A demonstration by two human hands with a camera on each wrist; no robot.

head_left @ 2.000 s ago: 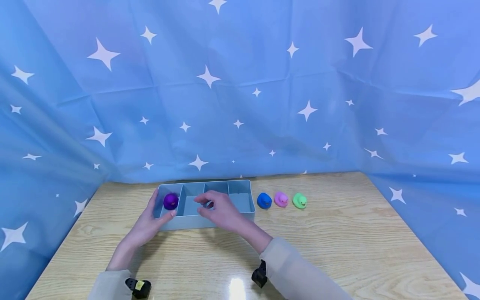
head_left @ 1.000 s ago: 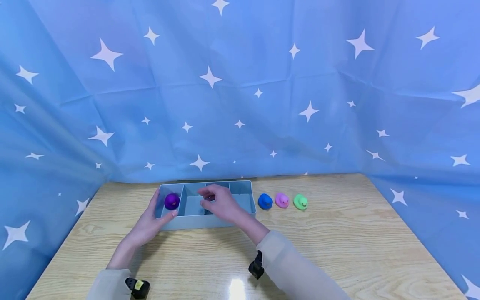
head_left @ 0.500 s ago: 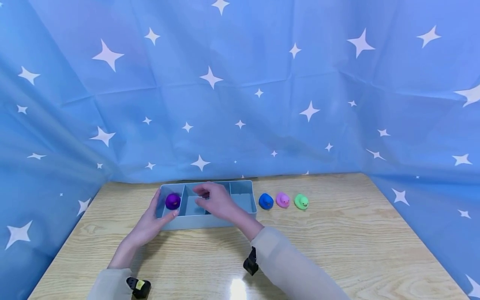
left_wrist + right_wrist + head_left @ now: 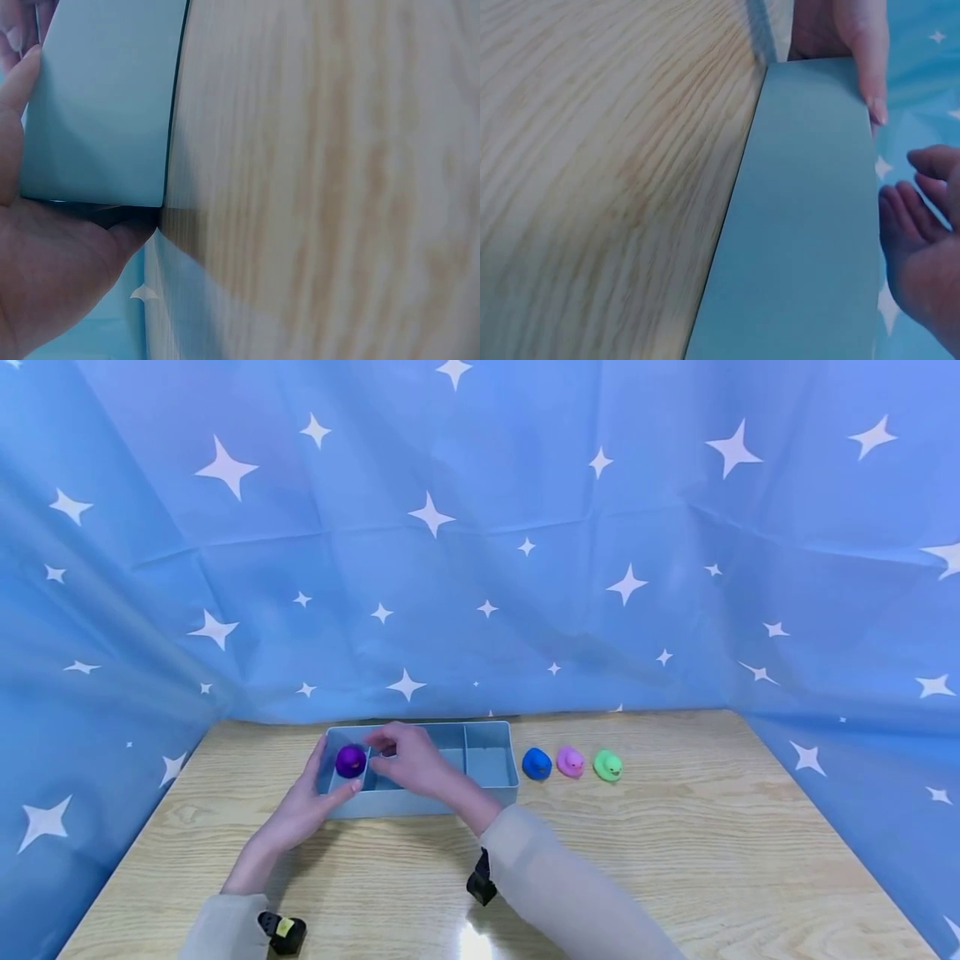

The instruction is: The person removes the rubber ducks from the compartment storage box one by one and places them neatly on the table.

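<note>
Duck (image 4: 350,761) in tray's (image 4: 420,805) leftmost compartment

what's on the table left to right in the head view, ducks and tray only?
purple duck in the leftmost compartment of the tray → blue duck → pink duck → green duck.
</note>
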